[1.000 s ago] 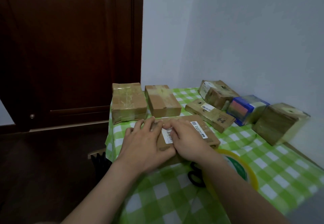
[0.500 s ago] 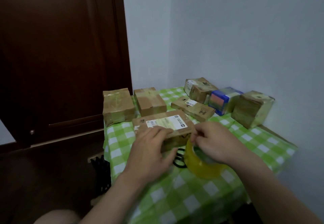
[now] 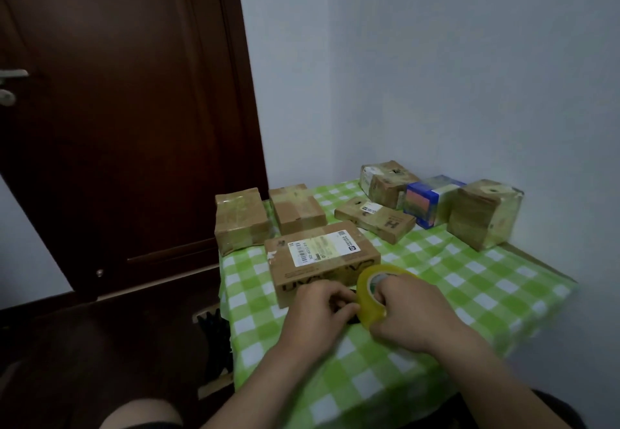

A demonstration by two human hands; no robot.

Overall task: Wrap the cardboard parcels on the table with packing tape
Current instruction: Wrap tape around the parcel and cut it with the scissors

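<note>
A flat cardboard parcel (image 3: 322, 257) with a white shipping label lies near the table's front left. Just in front of it, my right hand (image 3: 409, 314) grips a yellowish roll of packing tape (image 3: 365, 297), with fingers through its core. My left hand (image 3: 318, 311) pinches at the roll's left edge, fingers curled. Something black lies partly hidden under my hands.
Several taped parcels stand behind: two brown ones (image 3: 241, 220) (image 3: 297, 209) at the far left, a flat one (image 3: 375, 222), a taller one (image 3: 385, 182), a blue box (image 3: 429, 202) and a cube (image 3: 483, 212) by the wall. Green checked tablecloth (image 3: 469, 284). Dark door (image 3: 117, 126) at left.
My left hand has left the labelled parcel and come to the tape roll. My right hand has brought the roll up in front of the parcel. The camera view has tilted upwards.
</note>
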